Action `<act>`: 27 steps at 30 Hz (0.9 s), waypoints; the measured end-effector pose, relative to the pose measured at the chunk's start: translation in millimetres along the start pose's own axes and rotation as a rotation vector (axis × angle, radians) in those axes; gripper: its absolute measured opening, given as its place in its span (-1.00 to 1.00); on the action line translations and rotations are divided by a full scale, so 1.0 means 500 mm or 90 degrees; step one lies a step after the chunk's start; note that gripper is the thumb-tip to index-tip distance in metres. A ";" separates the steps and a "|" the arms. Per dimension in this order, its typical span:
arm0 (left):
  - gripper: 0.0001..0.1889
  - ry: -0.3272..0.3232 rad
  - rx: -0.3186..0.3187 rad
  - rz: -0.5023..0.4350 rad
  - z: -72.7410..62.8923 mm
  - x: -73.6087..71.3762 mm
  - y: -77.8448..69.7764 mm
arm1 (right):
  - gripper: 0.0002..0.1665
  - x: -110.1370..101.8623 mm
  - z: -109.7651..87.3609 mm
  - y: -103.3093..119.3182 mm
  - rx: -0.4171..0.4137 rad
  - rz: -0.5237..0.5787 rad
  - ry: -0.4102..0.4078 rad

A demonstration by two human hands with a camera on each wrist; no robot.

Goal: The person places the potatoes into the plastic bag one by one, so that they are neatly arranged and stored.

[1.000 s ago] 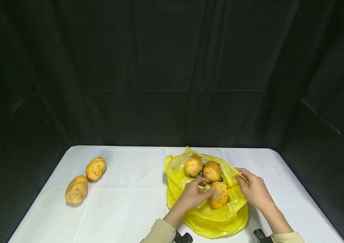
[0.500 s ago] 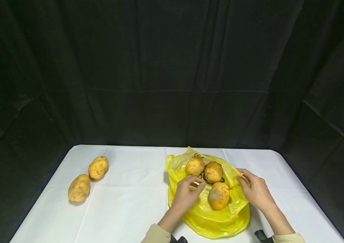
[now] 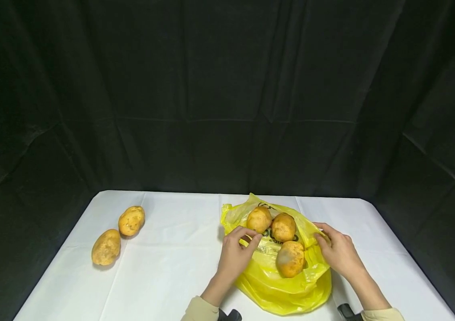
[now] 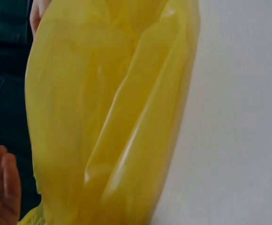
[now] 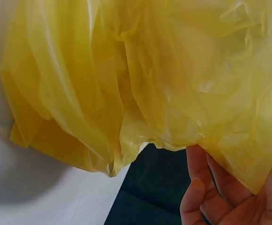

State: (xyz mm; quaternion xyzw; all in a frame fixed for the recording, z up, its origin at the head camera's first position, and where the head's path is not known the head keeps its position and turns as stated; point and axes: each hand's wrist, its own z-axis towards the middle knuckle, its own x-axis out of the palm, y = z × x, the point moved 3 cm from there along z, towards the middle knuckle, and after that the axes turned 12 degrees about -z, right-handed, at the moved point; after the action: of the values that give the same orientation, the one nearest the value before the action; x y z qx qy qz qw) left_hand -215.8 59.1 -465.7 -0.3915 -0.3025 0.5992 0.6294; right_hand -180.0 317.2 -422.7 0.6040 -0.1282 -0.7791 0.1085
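A yellow plastic bag (image 3: pixel 279 296) lies with its mouth spread, dark print showing inside. Within it sit three potatoes: one at the back left (image 3: pixel 258 219), one beside it (image 3: pixel 283 227), and a larger one (image 3: pixel 290 259) nearer the front. My left hand (image 3: pixel 233 256) hovers over the bag's left side, fingers loosely bent, holding nothing. In the left wrist view its fingers (image 4: pixel 4 185) stay beside the yellow plastic. My right hand (image 3: pixel 340 252) pinches the bag's right rim. The right wrist view has that edge between thumb and fingers (image 5: pixel 213 201).
Two more potatoes rest at the left of the white-covered table (image 3: pixel 167 276): one farther back (image 3: pixel 131 220) and one nearer (image 3: pixel 106 247). A black cloth (image 3: pixel 227 98) hangs behind the table and along both sides.
My left hand has let go of the front potato and moved left, away from it. That potato stays in the bag. The right hand keeps hold of the rim.
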 end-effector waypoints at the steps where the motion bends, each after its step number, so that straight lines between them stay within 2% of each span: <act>1: -0.84 -0.014 0.008 0.000 0.002 -0.005 0.000 | -0.63 0.000 0.000 0.000 -0.001 0.000 -0.002; 6: -0.85 -0.066 0.017 0.001 0.008 -0.027 0.005 | -0.63 0.002 -0.001 -0.002 0.004 -0.001 0.000; 14: -0.89 -0.097 0.004 0.007 0.011 -0.053 0.008 | -0.63 0.004 0.000 -0.002 0.010 -0.004 0.007; 22: -0.86 -0.084 -0.023 0.033 0.019 -0.083 0.016 | -0.63 0.008 0.003 -0.004 0.008 -0.001 0.008; 27: -0.93 -0.073 -0.044 0.030 0.031 -0.100 0.016 | -0.62 0.007 0.005 -0.011 0.013 -0.005 0.010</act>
State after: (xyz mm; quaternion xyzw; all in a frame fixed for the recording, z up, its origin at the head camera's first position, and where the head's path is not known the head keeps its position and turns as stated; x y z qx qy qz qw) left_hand -238.2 11.5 -460.4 -0.3851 -0.3493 0.6245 0.5829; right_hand -183.1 321.3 -427.3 0.6118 -0.1326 -0.7733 0.1005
